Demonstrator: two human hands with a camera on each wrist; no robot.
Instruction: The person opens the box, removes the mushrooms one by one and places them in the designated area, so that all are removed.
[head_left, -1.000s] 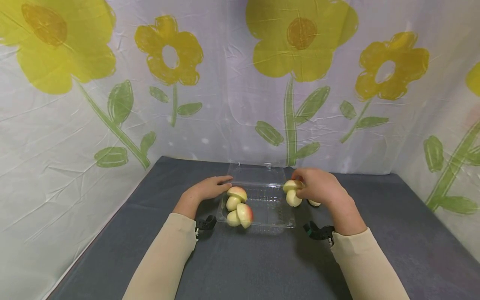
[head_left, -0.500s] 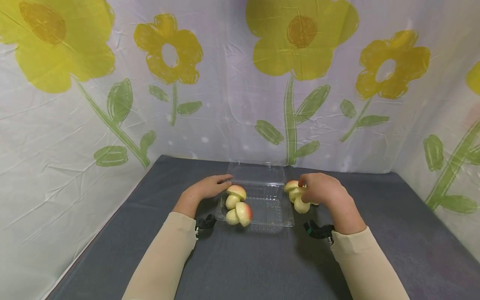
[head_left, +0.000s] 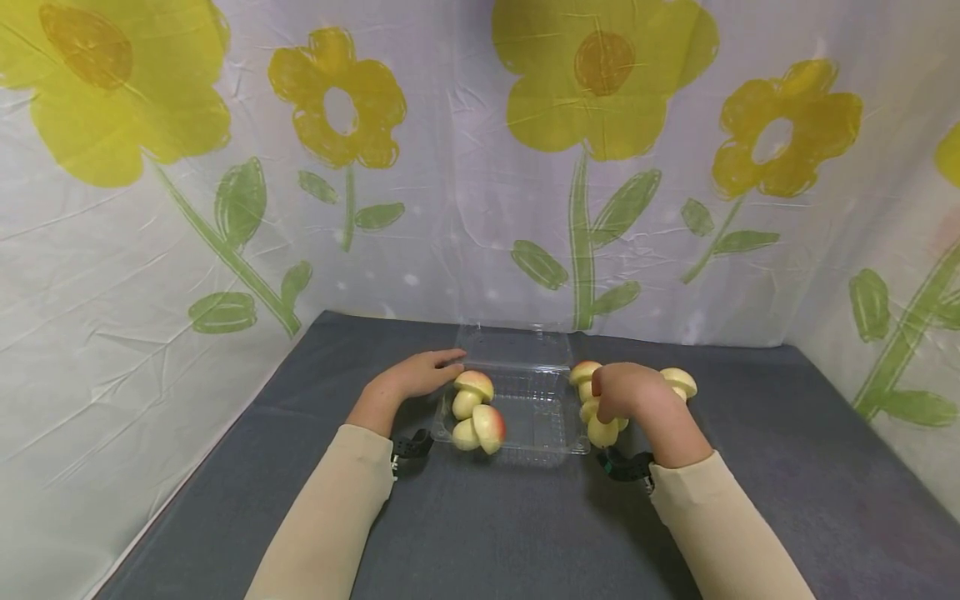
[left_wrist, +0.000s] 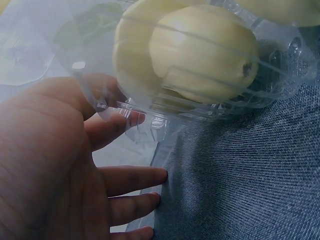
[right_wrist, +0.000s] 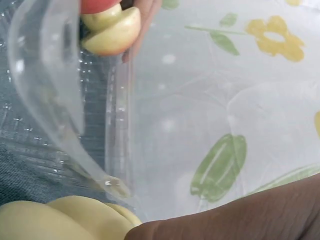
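A clear plastic container (head_left: 528, 450) stands in mid-table with its lid (head_left: 513, 343) flipped back. Inside, at its left, lie two mushrooms (head_left: 489, 429), pale yellow with reddish caps. My left hand (head_left: 412, 379) holds the container's left rim between thumb and forefinger, its other fingers (left_wrist: 135, 179) stretched out. My right hand (head_left: 630, 392) is just beyond the right wall, gripping a mushroom (head_left: 602, 431); its fingertips are partly hidden. Another mushroom (head_left: 585, 372) lies against that wall. In the right wrist view, pale mushrooms (right_wrist: 87, 215) sit beside the thumb (right_wrist: 150, 231).
One more mushroom (head_left: 678, 382) rests to the right of my right hand. A dark grey cloth (head_left: 480, 533) covers the table. Behind it hangs a white curtain (head_left: 450, 250) printed with yellow flowers.
My right hand has moved a little toward me, with the mushroom under its fingers. The mushroom on its far right has come into view. My left hand and the container stay put.
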